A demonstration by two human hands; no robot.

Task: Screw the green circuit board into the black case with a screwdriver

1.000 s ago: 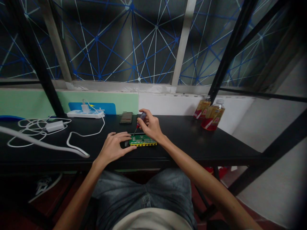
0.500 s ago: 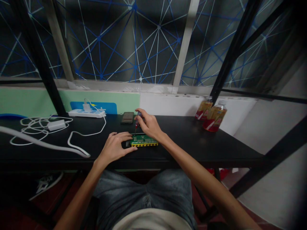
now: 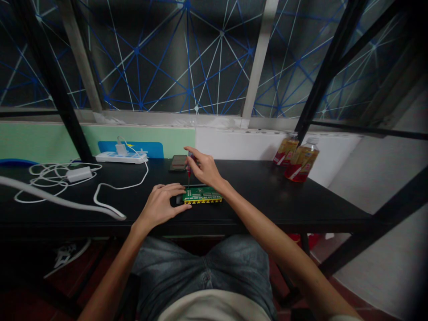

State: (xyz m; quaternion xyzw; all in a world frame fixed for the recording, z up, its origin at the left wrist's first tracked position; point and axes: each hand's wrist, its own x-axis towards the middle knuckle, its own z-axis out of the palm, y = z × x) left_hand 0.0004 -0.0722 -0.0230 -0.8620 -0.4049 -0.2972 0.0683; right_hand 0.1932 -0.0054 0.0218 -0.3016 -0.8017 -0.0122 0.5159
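A green circuit board (image 3: 203, 195) with a yellow front edge lies on the black desk (image 3: 261, 196). My left hand (image 3: 162, 205) rests flat beside its left end, fingers stretched out and touching the board's edge. My right hand (image 3: 203, 169) is closed round a small screwdriver (image 3: 189, 171) held upright, its tip down at the board's back left corner. A dark phone (image 3: 178, 162) lies just behind the screwdriver.
A white power strip (image 3: 121, 157) with a plugged charger sits at the back left, white cables (image 3: 60, 187) looping over the desk's left part. Two amber drink bottles (image 3: 297, 160) stand at the back right. Black frame bars cross in front of a window.
The right hand has raised the screwdriver more upright and shifted slightly left. The left hand stays on the board's left end.
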